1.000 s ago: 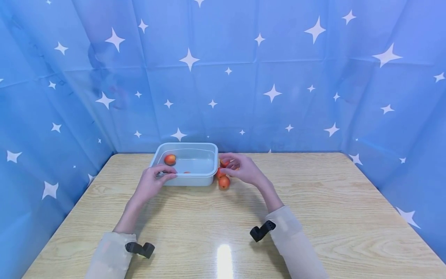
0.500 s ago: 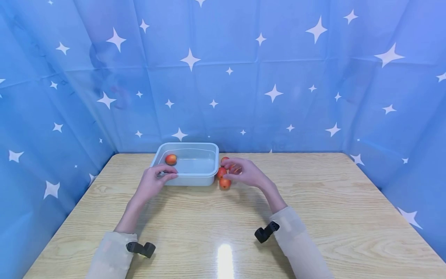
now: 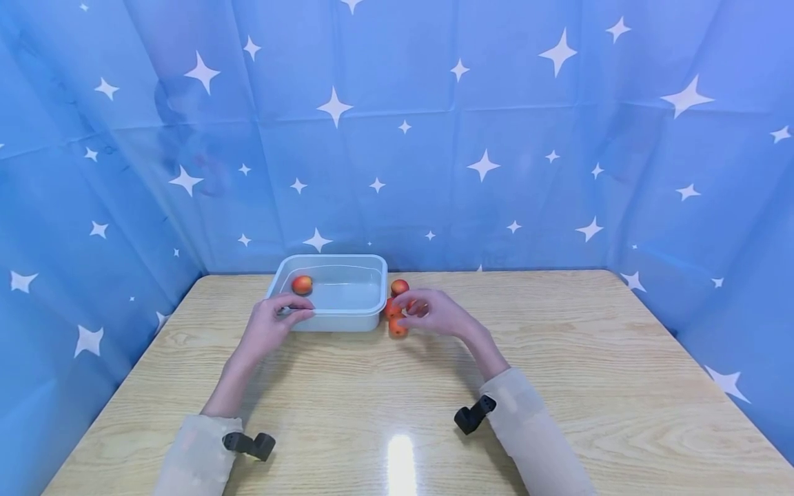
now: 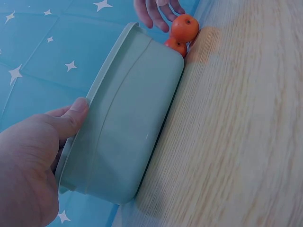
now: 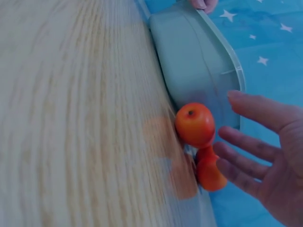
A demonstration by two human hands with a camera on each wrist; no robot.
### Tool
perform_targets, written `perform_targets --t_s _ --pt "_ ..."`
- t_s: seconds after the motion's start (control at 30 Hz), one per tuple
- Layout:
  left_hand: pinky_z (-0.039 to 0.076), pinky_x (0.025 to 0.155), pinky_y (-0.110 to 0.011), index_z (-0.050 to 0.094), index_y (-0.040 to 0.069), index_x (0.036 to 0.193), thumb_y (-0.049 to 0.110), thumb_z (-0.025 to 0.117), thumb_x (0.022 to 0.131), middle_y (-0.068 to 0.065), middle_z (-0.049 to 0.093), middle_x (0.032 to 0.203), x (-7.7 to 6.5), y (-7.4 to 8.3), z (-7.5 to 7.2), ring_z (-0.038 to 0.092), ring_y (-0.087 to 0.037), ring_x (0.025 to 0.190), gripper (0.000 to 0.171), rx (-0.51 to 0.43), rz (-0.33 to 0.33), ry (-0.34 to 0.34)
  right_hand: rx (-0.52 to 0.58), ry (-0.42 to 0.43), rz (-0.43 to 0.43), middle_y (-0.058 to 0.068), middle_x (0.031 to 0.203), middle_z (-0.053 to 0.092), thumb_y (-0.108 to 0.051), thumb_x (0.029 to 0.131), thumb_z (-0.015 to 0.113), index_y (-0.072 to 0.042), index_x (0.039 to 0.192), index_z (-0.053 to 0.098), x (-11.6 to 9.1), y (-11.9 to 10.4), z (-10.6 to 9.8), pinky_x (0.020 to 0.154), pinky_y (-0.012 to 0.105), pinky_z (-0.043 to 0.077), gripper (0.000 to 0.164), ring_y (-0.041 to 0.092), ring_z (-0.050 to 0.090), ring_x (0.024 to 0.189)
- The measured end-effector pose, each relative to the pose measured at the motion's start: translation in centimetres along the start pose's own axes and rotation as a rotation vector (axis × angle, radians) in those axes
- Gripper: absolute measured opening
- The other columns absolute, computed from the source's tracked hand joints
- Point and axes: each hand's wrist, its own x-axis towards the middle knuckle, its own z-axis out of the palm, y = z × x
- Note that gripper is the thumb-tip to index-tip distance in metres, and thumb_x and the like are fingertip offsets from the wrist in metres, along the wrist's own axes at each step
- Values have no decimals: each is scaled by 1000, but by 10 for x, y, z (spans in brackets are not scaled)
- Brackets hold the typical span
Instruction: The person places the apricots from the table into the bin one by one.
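Observation:
A pale blue-green plastic container (image 3: 341,322) stands near the back of the table. My left hand (image 3: 273,324) pinches its front rim, thumb outside, as the left wrist view also shows. Inside, toward the left, lies a red-yellow apple (image 3: 302,284). Several small apples cluster against the container's right side, including a front apple (image 3: 398,327) and a back apple (image 3: 400,286). Over this cluster hovers my right hand (image 3: 443,313), partly covering it in the head view. In the right wrist view its fingers are spread apart beside the front apple (image 5: 195,125), with nothing held.
The wood-grain table (image 3: 384,393) extends in front of and to the right of the container. A blue curtain (image 3: 397,213) with white stars hangs right behind its back edge and along both sides. Black wrist cameras sit on both sleeves.
My right hand has drawn slightly toward me, uncovering the back apple. A bit of a second apple that showed above the container's front rim has dropped from sight. My left hand keeps its grip.

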Motion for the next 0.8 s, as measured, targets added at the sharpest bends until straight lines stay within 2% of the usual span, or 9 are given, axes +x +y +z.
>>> perform_targets --t_s 0.27,0.47,0.63,0.8 --pt "50 86 -33 77 9 100 12 75 92 -2 73 99 0 2 -1 64 -19 95 9 0 19 -3 -36 -27 37 4 112 69 -17 89 79 -8 124 70 0 2 3 88 37 52 37 22 63 98" --pt "50 86 -36 77 9 100 13 75 92 -3 73 99 1 1 0 64 -20 95 9 -1 12 -2 -80 -51 12 5 110 67 -15 90 79 -6 121 71 -1 1 4 89 37 53 34 24 64 98" --pt "50 87 -35 77 10 100 12 75 92 -2 73 99 0 1 0 64 -20 96 8 4 4 1 -97 -72 -14 4 110 70 -12 90 77 -5 119 71 0 3 5 87 35 54 30 21 66 96" --pt "50 87 -38 77 10 100 13 75 92 -3 73 100 0 1 0 64 -21 97 9 2 5 0 -101 -83 6 3 111 71 -13 90 78 -7 119 71 2 3 6 87 35 54 30 20 66 95"
